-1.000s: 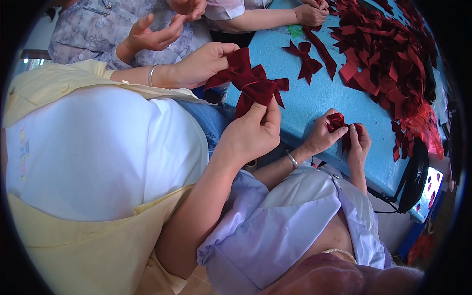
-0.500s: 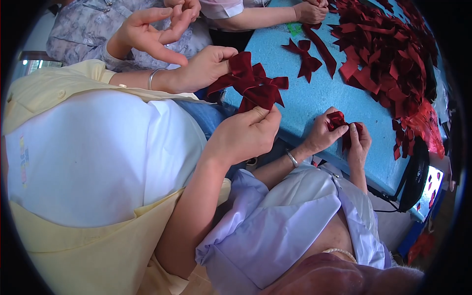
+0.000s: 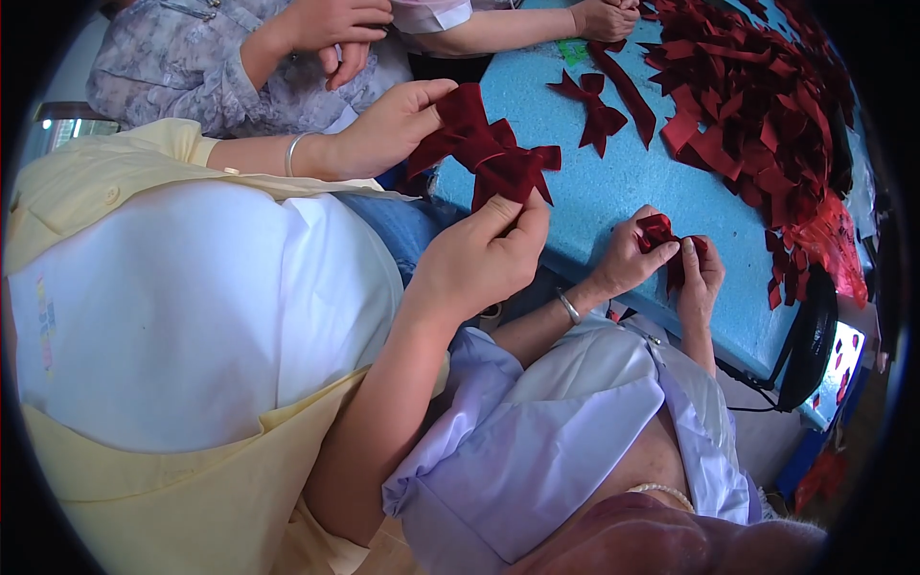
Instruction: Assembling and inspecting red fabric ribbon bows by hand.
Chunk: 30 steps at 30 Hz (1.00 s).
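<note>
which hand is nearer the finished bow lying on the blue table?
Left. The left hand sits up beside the table edge, closer to the finished bow; the right hand is lower, pinching the held bow.

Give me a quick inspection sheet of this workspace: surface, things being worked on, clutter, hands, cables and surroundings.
Surface: blue table, its near part bare.
Job's things: dark red velvet bow, held over the table's edge.
Clutter: pile of red ribbon pieces; a finished bow lying flat.
Hands: left hand grips the bow's upper loop; right hand pinches its lower tails.
Cables: black cable beside a black round object.
Surroundings: a neighbour's hands fold another red piece; more people sit beyond.
</note>
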Each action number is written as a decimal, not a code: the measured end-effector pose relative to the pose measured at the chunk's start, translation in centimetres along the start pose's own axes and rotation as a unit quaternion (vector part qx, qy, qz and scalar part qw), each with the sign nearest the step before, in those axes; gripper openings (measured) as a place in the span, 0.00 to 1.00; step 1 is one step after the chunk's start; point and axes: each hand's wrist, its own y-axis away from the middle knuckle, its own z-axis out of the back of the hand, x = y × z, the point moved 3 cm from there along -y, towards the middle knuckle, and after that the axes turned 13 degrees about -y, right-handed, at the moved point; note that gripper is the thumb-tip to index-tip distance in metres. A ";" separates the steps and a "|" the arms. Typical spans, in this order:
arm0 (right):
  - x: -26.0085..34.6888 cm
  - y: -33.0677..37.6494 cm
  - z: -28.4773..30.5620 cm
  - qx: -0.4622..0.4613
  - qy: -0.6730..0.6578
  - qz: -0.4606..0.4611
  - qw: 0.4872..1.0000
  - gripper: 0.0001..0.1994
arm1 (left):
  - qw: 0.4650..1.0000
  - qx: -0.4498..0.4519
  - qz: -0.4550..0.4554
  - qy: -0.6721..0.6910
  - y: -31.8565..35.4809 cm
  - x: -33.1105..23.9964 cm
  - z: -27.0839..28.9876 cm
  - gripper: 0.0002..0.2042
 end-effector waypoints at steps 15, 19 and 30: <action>0.1 0.1 0.0 0.000 -0.002 -0.007 1.000 0.08 | 1.000 0.004 0.006 0.007 0.0 -0.1 0.0 0.08; 0.3 0.2 0.0 -0.004 -0.015 -0.021 1.000 0.08 | 1.000 0.006 0.013 0.006 0.0 -0.1 -0.1 0.07; 0.5 0.3 -0.2 -0.006 0.014 -0.005 1.000 0.09 | 1.000 0.013 0.009 0.007 0.0 -1.0 0.1 0.08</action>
